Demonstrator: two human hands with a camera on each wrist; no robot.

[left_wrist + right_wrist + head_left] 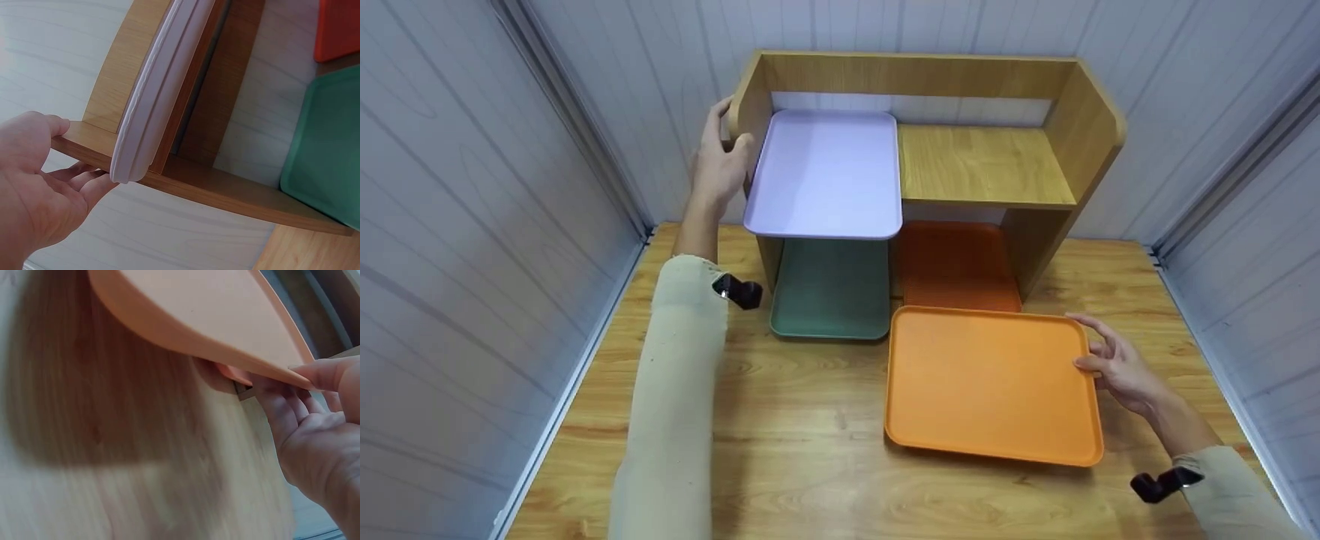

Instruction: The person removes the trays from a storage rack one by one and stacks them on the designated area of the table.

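**Hands on the shelf side and the orange tray**

Left hand (720, 161) of mine sits at the far left, gripping the left side panel of the wooden shelf (982, 161): in the left wrist view the thumb lies on the panel's edge and the fingers (84, 180) curl round its outer face. My right hand (1117, 367) is at the near right, holding the right rim of the orange tray (990, 382), thumb on top of the rim and fingers under it, as the right wrist view shows.

Going by size, I see the wooden table (780, 457) first, filling the floor of the scene between pale panelled walls. On its far half stands the shelf, a desk unit with a raised back, two side panels and one upper board.

Next comes the orange tray, lying on the near right part of the table, its right edge lifted a little off the wood by my fingers. A lilac tray (825, 172) rests on the left half of the upper board, its near edge hanging over the front. Under it, on the table, lies a green tray (831, 289), partly beneath the shelf. Just right of that, a darker red-orange tray (956, 262) lies under the shelf, its near edge just beside the orange tray's far edge.

Smallest are the two black camera mounts (739, 291) on my cream sleeves.
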